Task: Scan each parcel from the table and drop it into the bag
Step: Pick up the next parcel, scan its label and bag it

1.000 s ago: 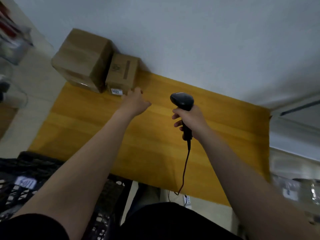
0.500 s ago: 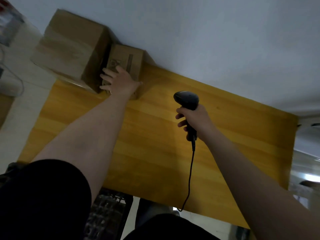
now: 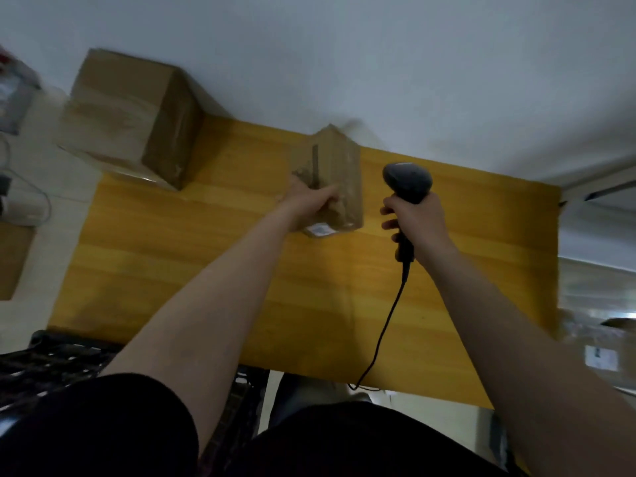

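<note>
My left hand (image 3: pixel 311 203) grips a small brown cardboard parcel (image 3: pixel 339 173) over the middle of the yellow wooden table (image 3: pixel 192 256). The parcel is tilted, and a white label (image 3: pixel 320 229) shows on its near lower face. My right hand (image 3: pixel 418 222) holds a black corded barcode scanner (image 3: pixel 407 179) by its handle, just right of the parcel, head up. A larger brown parcel (image 3: pixel 130 115) sits at the table's far left corner against the wall. No bag is clearly in view.
A black plastic crate (image 3: pixel 51 359) stands on the floor at the near left of the table. The scanner's cable (image 3: pixel 385 325) hangs over the table's near edge. A white wall backs the table. Blurred clutter lies at the right and left edges.
My left hand closed on the small parcel beside the large box and pulled it right to the table's middle. The scanner hand stayed about where it was.
</note>
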